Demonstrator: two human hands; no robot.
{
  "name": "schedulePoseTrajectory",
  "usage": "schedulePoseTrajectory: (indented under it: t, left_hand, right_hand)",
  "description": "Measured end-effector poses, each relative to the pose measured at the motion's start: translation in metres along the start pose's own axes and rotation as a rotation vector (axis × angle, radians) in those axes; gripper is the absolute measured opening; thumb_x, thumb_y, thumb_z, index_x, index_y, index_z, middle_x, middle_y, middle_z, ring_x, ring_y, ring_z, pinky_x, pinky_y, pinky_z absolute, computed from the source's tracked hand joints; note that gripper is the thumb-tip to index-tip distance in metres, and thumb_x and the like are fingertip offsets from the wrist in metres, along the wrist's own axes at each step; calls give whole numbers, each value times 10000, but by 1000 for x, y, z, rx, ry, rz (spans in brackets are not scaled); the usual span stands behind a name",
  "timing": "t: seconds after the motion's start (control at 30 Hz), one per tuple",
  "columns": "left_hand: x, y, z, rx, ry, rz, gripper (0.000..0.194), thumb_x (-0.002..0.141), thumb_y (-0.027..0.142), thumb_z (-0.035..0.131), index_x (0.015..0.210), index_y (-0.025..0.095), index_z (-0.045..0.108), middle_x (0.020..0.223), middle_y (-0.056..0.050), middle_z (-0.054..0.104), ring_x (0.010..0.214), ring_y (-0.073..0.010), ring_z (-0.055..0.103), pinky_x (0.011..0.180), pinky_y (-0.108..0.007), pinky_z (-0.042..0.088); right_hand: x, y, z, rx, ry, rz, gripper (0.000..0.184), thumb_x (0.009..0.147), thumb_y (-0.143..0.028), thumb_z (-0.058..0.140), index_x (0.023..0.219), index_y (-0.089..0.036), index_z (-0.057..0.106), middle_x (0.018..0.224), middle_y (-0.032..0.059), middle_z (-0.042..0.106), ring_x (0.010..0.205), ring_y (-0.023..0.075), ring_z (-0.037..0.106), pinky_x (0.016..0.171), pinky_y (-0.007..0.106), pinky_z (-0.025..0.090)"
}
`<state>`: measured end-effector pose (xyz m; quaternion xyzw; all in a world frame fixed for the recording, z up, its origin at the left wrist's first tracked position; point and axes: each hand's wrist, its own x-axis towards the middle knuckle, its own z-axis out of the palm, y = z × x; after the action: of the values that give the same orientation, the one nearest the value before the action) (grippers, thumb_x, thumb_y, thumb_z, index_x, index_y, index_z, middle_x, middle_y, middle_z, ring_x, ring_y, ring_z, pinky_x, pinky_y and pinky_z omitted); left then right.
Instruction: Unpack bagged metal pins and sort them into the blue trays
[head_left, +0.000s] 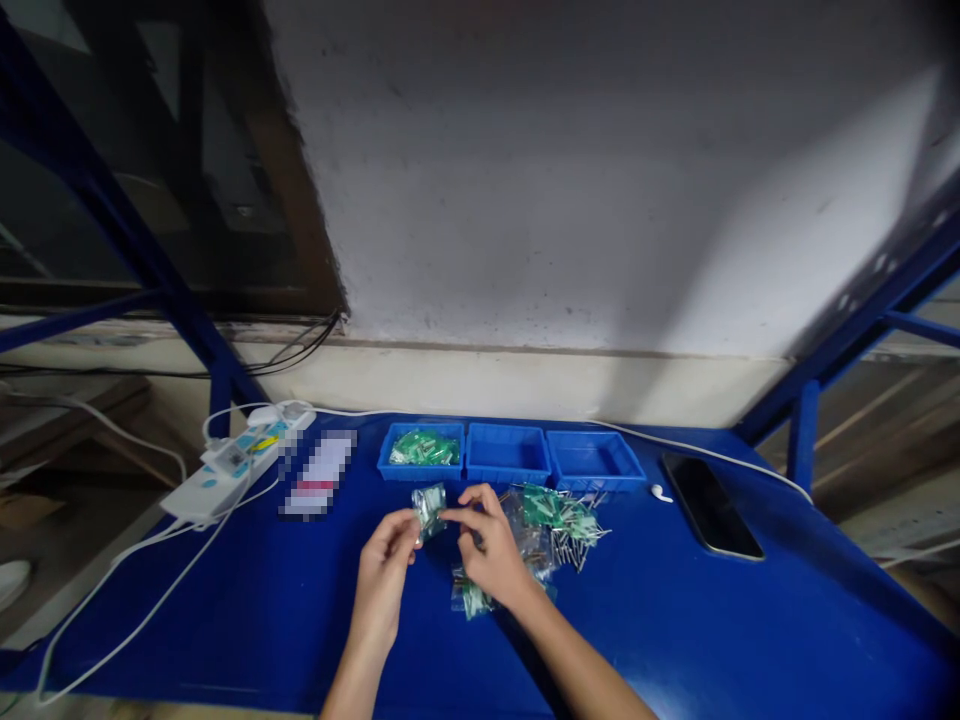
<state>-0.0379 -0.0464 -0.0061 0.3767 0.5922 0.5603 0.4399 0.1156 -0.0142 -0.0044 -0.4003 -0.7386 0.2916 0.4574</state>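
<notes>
My left hand (388,552) pinches a small clear plastic bag (429,508) with green and whitish contents, held up above the table. My right hand (491,545) is just right of it, fingers apart, the index fingertip at or very near the bag's edge. Behind and under my right hand lie more clear packets (474,597) with green pieces, partly hidden by it. To their right is a loose heap of thin metal screws or pins (576,545) with green bits. At the back, the left blue bin (384,466) holds many green packets.
Two more blue bins, a middle one (508,474) and a right one (600,482), stand in the row. A dark phone (711,508) and a white earbud (661,493) lie to the right. At left are a white power strip (214,485) with cables and a blurred-out flat item (321,475).
</notes>
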Motion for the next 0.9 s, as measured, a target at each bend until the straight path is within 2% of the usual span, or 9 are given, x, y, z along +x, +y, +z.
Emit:
schedulePoseTrajectory:
  t: [0.1,0.17,0.27,0.4,0.47,0.53,0.7,0.8,0.9]
  left_hand:
    - [-1,-1,2,214,-53,230,257,785,418,590,880,182,626,812,-33,626,744,-168,583,657,-250,447]
    - [-3,-2,5,377,-144,380,200,839,365,529,849,194,634,848,-45,633,805,-182,591,722,-264,450]
    - [-10,-4,10,536,-251,548,210,890,295,441,860,213,632,868,-50,631,842,-185,584,763,-275,444]
    - [-15,-9,18,605,-314,641,230,903,256,406,841,219,624,854,-44,635,825,-186,569,810,-317,422]
    - [-15,-11,20,576,-308,578,200,884,294,448,836,219,627,848,-44,643,820,-195,574,814,-334,423]
    - [-12,-10,20,463,-256,399,211,849,376,506,884,211,633,889,-59,656,858,-214,593,799,-335,439]
    - [-5,-1,14,-86,-133,-125,575,821,612,409,1063,126,597,1012,-144,661,1006,-257,598,847,-370,455]
    - [-4,4,11,-158,-101,-160,541,742,584,564,1010,116,608,969,-131,668,970,-254,609,811,-347,470]
    - [5,5,9,-49,-71,-18,449,716,498,639,989,143,618,979,-99,664,913,-235,619,757,-311,482]
  right_hand:
    - [6,-3,-3,272,-9,297,242,799,-189,498,925,-198,705,824,48,570,702,147,556,641,282,470]
    - [8,-2,-4,420,-37,427,253,826,-331,511,877,-165,695,740,36,604,632,138,555,595,262,452]
    - [8,4,0,450,-29,484,305,794,-418,552,859,-141,662,684,21,616,580,126,539,562,242,429]
    - [4,13,10,286,7,442,197,774,-304,554,852,-147,644,648,4,611,578,127,541,576,240,430]
    - [3,13,10,267,42,391,186,784,-239,515,906,-152,625,665,4,613,590,130,555,583,241,440]
    - [2,9,8,228,99,299,219,809,-209,483,988,-162,601,750,22,638,649,139,580,607,249,453]
    - [-1,-1,-1,-17,69,-110,269,857,-142,444,1056,-210,612,914,55,655,831,170,577,767,322,456]
    - [-3,-5,-1,-118,-41,-285,345,855,-93,425,1116,-232,602,971,64,651,867,181,563,779,348,459]
    - [-2,-8,-1,-169,-97,-334,351,852,-94,437,1120,-243,607,1064,64,635,972,198,547,823,369,462]
